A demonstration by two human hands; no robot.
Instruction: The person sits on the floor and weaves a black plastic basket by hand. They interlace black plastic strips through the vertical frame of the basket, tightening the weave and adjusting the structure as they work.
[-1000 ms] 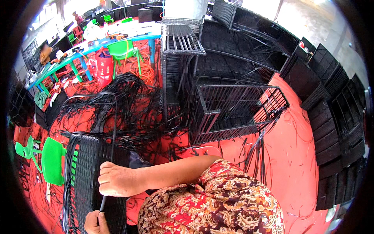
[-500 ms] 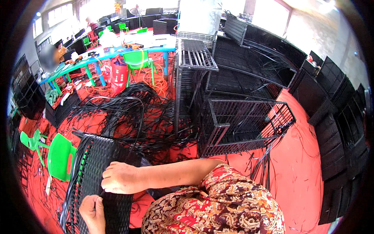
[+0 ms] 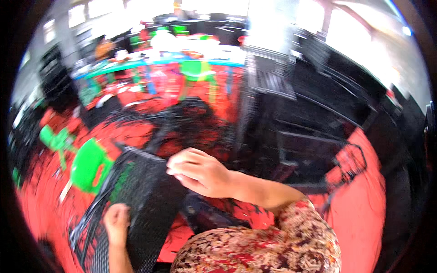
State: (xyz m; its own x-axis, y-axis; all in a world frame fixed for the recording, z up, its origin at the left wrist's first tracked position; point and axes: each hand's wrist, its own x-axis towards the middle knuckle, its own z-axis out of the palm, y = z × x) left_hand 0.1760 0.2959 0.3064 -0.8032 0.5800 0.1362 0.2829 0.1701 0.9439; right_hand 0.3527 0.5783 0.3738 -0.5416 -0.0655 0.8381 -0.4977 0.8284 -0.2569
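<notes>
A black woven panel lies tilted in front of me, with loose black strips trailing along its left side. My left hand is over the lower left part of the panel, its fingers curled in a pinch. My right hand is at the panel's upper right edge, raised, with fingers bent and pressed together. Motion blur hides whether either hand holds a thin strip. A green chair stands just beyond the panel's left edge.
Red sheeting covers the floor. A tangle of black strips lies ahead. Black woven frames stack up to the right. A smaller green chair is at far left; a long blue-edged table stands at the back.
My right hand has moved right and up, away from my left hand, toward the panel's edge. My left hand has shifted slightly up. The whole view has swung and blurred.
</notes>
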